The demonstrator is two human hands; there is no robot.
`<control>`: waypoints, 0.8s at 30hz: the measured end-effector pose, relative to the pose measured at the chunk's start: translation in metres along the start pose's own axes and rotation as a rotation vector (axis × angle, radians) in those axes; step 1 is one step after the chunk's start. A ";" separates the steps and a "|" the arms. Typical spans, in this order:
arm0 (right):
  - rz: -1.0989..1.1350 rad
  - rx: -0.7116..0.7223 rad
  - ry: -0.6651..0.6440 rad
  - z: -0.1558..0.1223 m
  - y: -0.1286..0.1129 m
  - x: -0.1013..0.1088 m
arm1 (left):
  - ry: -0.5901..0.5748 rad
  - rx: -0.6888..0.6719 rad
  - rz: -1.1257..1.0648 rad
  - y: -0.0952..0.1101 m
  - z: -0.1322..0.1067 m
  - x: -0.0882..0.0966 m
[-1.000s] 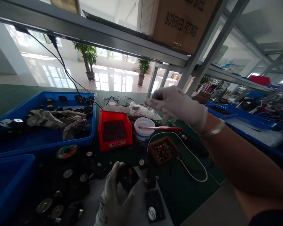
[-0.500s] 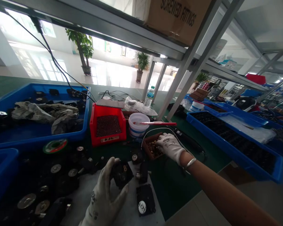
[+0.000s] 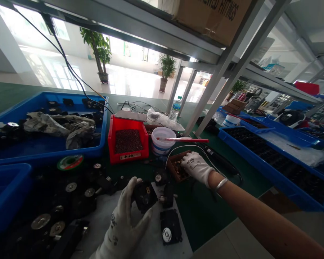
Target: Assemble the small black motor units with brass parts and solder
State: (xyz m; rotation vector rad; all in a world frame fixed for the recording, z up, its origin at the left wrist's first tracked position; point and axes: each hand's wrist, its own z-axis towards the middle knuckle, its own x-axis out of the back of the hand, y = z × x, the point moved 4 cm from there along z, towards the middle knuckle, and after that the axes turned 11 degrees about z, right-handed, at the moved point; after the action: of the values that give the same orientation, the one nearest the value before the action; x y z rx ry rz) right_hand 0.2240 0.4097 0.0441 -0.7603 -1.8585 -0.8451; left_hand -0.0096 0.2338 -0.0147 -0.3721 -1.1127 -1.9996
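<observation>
My left hand [image 3: 125,219], in a white glove, grips a black square housing [image 3: 145,196] by its edges between thumb and fingers. Two small brass-coloured pieces show on the housing's upper face. My right hand [image 3: 196,166], gloved too, reaches into a small brown box [image 3: 175,169] of little brass-coloured parts. Its fingers are bent down together, and the fingertips are hidden among the parts. On the pale sheet [image 3: 148,244] beneath my left hand lie a black unit with a silver disc [image 3: 170,227] and another black unit with a shaft [image 3: 167,196].
A red bin [image 3: 128,140] of small dark pieces stands beside a white tub [image 3: 162,142] with a red-handled brush [image 3: 189,140] across it. Blue trays [image 3: 97,151] and several black units [image 3: 79,205] fill the left. Metal posts [image 3: 216,82] rise behind my right hand.
The whole view has shifted slightly, so things sit a little further right. My left hand still grips the housing; my right hand remains in the brown box, its fingers slightly lower.
</observation>
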 end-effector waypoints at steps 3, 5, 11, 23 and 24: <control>0.024 -0.011 0.002 -0.003 0.000 0.003 | -0.008 -0.009 0.010 0.002 0.001 0.003; 0.040 -0.013 -0.002 -0.003 0.000 0.004 | -0.015 0.009 0.000 0.001 0.000 0.002; 0.028 -0.047 -0.052 0.001 -0.003 0.004 | -0.019 0.007 -0.003 0.000 -0.001 0.001; 0.077 -0.077 0.031 -0.010 0.011 0.021 | -0.019 -0.006 0.014 0.001 0.001 0.001; 0.080 -0.074 0.040 -0.009 0.011 0.021 | -0.025 -0.002 0.009 0.001 0.001 0.001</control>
State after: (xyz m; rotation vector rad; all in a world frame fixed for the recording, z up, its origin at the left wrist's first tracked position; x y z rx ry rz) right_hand 0.2289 0.4114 0.0691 -0.8529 -1.7580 -0.8752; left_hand -0.0095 0.2341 -0.0135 -0.4031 -1.1228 -1.9932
